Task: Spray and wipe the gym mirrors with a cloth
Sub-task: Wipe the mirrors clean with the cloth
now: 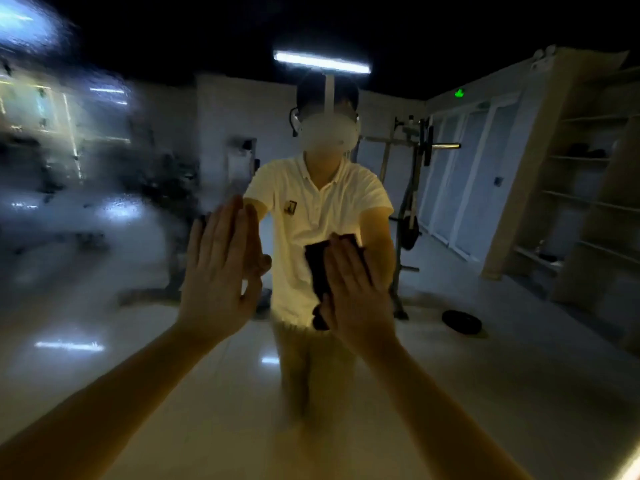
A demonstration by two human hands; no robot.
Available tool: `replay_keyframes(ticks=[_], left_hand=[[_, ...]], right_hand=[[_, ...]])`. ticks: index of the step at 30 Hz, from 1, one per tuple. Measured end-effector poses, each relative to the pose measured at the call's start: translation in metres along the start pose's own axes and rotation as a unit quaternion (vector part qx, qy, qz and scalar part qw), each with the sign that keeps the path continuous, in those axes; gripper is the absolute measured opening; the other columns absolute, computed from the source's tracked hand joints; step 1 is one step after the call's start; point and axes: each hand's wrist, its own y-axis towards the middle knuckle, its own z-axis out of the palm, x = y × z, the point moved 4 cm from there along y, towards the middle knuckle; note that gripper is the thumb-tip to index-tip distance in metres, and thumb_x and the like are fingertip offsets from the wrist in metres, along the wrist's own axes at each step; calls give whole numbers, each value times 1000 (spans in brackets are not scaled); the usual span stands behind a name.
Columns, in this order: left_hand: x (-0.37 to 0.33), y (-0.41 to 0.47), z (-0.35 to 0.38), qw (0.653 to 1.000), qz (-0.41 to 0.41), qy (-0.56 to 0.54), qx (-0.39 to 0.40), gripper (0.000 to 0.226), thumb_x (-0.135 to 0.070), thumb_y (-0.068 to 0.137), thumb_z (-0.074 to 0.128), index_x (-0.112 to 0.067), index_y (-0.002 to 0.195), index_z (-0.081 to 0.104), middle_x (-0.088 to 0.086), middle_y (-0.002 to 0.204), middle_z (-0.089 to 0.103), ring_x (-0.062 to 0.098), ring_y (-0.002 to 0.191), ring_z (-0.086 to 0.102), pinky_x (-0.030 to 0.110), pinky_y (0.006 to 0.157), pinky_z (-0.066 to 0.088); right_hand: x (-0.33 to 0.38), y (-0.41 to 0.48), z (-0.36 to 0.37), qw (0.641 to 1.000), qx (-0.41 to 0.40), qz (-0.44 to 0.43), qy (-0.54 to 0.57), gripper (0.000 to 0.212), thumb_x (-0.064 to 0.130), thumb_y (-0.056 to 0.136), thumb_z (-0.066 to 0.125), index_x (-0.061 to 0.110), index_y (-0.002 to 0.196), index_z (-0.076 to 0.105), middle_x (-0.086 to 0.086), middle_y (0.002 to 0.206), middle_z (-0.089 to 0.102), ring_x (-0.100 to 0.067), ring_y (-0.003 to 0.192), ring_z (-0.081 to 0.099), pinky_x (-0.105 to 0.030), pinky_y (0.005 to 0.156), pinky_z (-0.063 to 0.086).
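Mirror [104,237] fills nearly the whole view, right in front of me. My left hand [216,271] is flat on the glass, left of centre, palm against it. Its fingers [225,226] are straight and pressed together, pointing up, holding nothing; it meets its own reflection.

My right hand [353,289] is just right of centre, also flat. Its fingers [341,258] are straight, close together, pressing the cloth [320,268] on the mirror. The cloth is dark and sits between palm and glass. It sticks out past the fingertips and on the left side of the hand, down to the thumb. I can't tell if the thumb hooks its edge.

The hands are near each other, not touching. Both forearms are bare, coming in from the near bottom corners.

The left part of the glass is misted and streaky, blurring what it reflects. The right part reads sharper.

Reflected: my torso in a pale polo shirt between the hands, a lamp [322,62] above, a weight rack [414,202] far right of me, a dark plate [461,321] on the floor, and a green sign [459,92] over pale doors [464,181]. Wooden shelves [585,188] are at far right.
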Motion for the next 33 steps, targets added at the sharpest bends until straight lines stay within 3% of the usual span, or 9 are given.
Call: replay_keyframes(ticks=[3, 7, 13, 16, 19, 22, 27, 30, 33], left_hand=[[-12, -34, 17, 998, -19, 37, 55, 84, -40, 100, 58, 5, 161, 23, 25, 171, 16, 38, 161, 13, 59, 129, 11], [-16, -49, 31, 989, -40, 77, 117, 96, -54, 96, 60, 3, 163, 20, 22, 173, 13, 36, 162, 9, 59, 129, 16], [-19, -50, 30, 985, -58, 84, 139, 100, -55, 95, 57, 2, 164, 15, 22, 173, 9, 37, 162, 5, 53, 131, 8], [-15, -52, 27, 985, -50, 66, 150, 98, -56, 94, 51, 1, 164, 15, 21, 174, 9, 36, 162, 5, 53, 131, 10], [-8, -52, 21, 988, -14, 26, 150, 92, -45, 93, 53, -2, 165, 15, 19, 174, 9, 33, 162, 6, 56, 130, 14], [0, -58, 7, 991, 14, -17, 130, 89, -26, 89, 58, -4, 165, 18, 18, 173, 14, 30, 162, 9, 50, 132, 9], [43, -90, -4, 993, 12, -36, 110, 85, -4, 79, 58, 8, 159, 28, 23, 170, 17, 31, 162, 7, 50, 131, 6], [59, -102, -1, 991, 29, -47, 126, 80, -13, 86, 53, 5, 159, 28, 23, 171, 15, 36, 161, 10, 51, 131, 5], [55, -106, 8, 985, 83, -66, 138, 77, -25, 93, 55, 6, 159, 30, 22, 172, 16, 40, 160, 15, 55, 130, 8]], right_hand=[[-62, -47, -2, 994, -5, 110, 13, 70, 30, 100, 51, -2, 158, 27, -22, 167, 19, -37, 157, 15, -55, 127, 15], [-119, -101, -3, 959, -21, 279, 42, 70, 27, 101, 39, -5, 160, 19, -26, 167, 19, -42, 155, 18, -58, 126, 19], [-91, -96, 11, 914, -56, 396, 64, 77, 19, 91, 42, -9, 159, 16, -30, 166, 16, -43, 156, 12, -59, 126, 17], [-43, -77, 17, 936, -81, 334, 73, 68, 24, 103, 41, -6, 159, 17, -28, 165, 21, -41, 156, 15, -61, 124, 22], [9, -53, 24, 947, -93, 292, 93, 81, 21, 97, 61, -2, 160, 15, -23, 167, 16, -38, 157, 12, -58, 126, 17], [65, -33, 31, 962, -72, 236, 114, 73, 23, 99, 48, 0, 160, 14, -20, 168, 13, -35, 158, 10, -58, 126, 18], [159, -17, 47, 982, -2, 114, 153, 87, 20, 85, 71, 2, 159, 27, -14, 169, 12, -31, 159, 10, -52, 129, 9], [170, -32, 49, 990, 35, 54, 129, 71, 23, 95, 59, 4, 158, 32, -13, 170, 18, -29, 159, 8, -50, 129, 14], [134, -56, 49, 986, 8, 122, 116, 67, 24, 98, 57, 3, 156, 32, -16, 166, 27, -30, 159, 12, -52, 126, 23]])
